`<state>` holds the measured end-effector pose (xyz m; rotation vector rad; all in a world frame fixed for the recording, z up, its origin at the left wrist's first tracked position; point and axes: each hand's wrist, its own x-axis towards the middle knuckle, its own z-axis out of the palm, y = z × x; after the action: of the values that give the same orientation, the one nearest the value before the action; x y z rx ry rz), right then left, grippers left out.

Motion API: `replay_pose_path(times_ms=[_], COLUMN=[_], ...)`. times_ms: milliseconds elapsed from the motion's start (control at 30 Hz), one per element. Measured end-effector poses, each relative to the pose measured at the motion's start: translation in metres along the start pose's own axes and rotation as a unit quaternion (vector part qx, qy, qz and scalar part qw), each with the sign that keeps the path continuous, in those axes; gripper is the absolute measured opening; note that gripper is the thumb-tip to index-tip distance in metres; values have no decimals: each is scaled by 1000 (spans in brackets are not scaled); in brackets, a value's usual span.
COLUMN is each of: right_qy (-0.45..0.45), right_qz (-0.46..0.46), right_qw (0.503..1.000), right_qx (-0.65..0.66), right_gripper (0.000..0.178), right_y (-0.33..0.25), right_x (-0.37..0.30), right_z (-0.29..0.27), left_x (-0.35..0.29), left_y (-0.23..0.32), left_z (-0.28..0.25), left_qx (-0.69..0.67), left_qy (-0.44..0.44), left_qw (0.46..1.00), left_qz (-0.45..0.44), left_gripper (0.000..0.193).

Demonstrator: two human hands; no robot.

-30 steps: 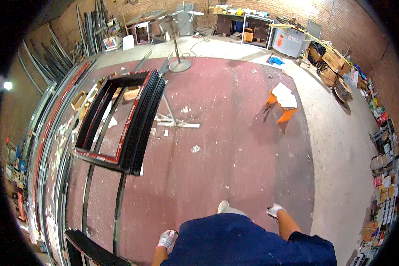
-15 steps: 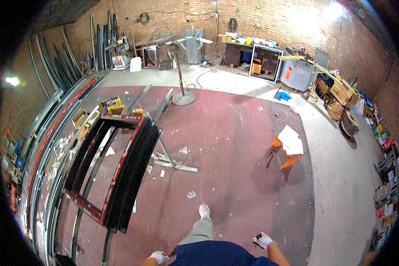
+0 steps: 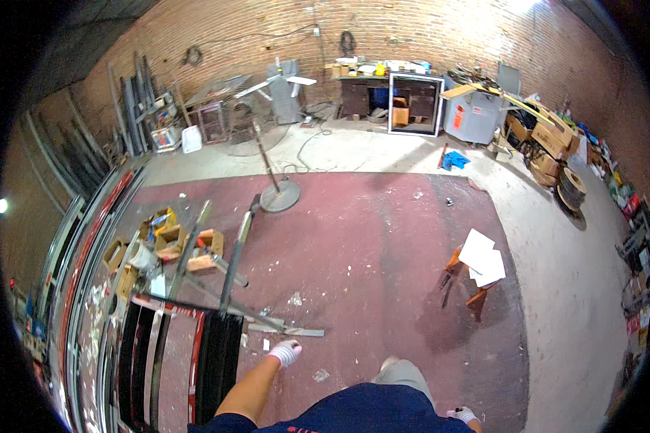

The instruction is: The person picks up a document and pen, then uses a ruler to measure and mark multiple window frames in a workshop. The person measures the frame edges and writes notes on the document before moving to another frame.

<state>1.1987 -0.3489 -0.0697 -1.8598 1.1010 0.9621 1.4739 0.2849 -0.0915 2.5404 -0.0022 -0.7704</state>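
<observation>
My left hand (image 3: 287, 353), in a white glove, is swung forward over the red floor with its fingers curled in; I see nothing in it. Just left of that arm lies a stack of black and red metal frames (image 3: 220, 364), resting on long metal bars. Low at the right edge of my body is my gloved right hand (image 3: 464, 414). Its fingers are closed around something small and dark, too hidden to name.
An orange stool (image 3: 477, 298) carrying white sheets (image 3: 482, 256) stands to the right. Ahead is a pedestal fan (image 3: 279, 195) on a round base, beyond open boxes (image 3: 170, 242). Long metal profiles (image 3: 87, 267) line the left; a workbench (image 3: 354, 97) stands against the brick wall.
My view has moved forward, so the frame stack now sits lower and nearer. My left hand has swung forward and up, while my right hand has dropped back toward the lower edge.
</observation>
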Motion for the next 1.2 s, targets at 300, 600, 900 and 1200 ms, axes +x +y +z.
replay_pose_path(times_ms=[300, 600, 900, 1200], right_qy=[-11, -20, -69, -64], right_qz=[-73, -62, -24, 134], right_qw=[961, 998, 994, 989], right_qx=[-266, -18, -79, -19], right_gripper=[29, 38, 59, 78], right_y=[-120, -588, -810, -962], right_x=[239, 309, 383, 457], right_z=[-64, -245, -268, -277], left_x=[191, 307, 578, 900], left_y=[38, 50, 105, 188], left_z=[-68, -12, -229, -537], left_qx=[-71, -43, 27, 4], left_qy=[56, -167, -135, -64], left_qw=[985, 972, 987, 987], left_qz=[-145, -157, -78, -144], left_gripper=[48, 61, 48, 46])
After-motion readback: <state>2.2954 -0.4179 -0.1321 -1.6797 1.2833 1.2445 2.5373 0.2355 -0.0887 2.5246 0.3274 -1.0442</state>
